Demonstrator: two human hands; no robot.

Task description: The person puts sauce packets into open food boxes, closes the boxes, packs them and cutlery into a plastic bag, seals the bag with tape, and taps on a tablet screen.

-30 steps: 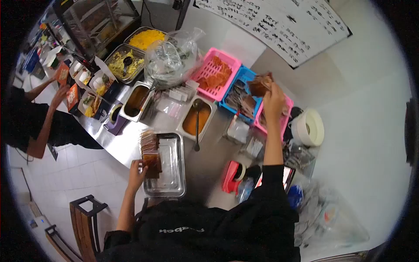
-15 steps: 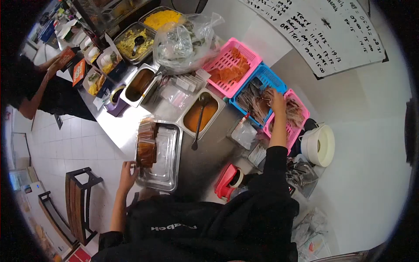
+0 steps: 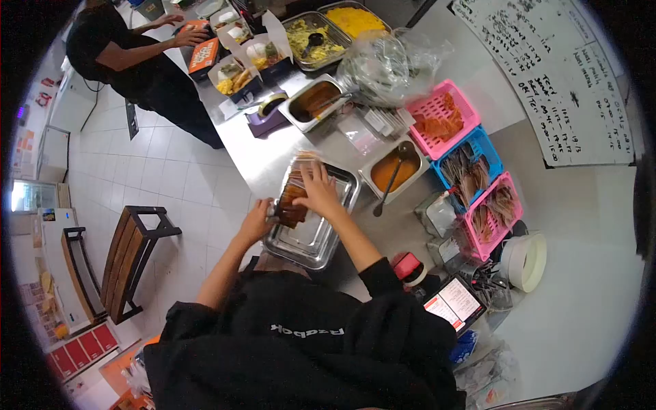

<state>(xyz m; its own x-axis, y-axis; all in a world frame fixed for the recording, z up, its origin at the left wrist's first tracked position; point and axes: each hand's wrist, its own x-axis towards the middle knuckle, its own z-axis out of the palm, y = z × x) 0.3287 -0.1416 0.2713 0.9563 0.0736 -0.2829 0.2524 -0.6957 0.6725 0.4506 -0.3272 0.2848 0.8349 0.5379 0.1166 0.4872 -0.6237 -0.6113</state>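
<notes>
A metal tray (image 3: 347, 198) lies in front of me, its left side filled with a row of small clear packets of brown sauce (image 3: 292, 195). My right hand (image 3: 318, 191) rests on these packets from the right, fingers spread apart. At the tray's left edge, my left hand (image 3: 257, 221) has its fingers curled against the rim beside the packets; its fingertips are partly hidden. Just right of the tray stands a metal pan of orange-brown sauce (image 3: 391, 169) with a dark ladle (image 3: 388, 190) in it.
Pink basket (image 3: 456, 140), blue basket (image 3: 497, 154) and second pink basket (image 3: 516, 198) hold packets at right. Beyond them are a white tub (image 3: 525, 263) and tablet (image 3: 454, 303). Another person (image 3: 126, 58) handles orange boxes (image 3: 203, 55) at upper left. A bench (image 3: 130, 260) stands left.
My right hand has left the blue and pink baskets and come down onto the sauce packets in the tray. My left hand stays at the tray's left edge. The camera view has shifted.
</notes>
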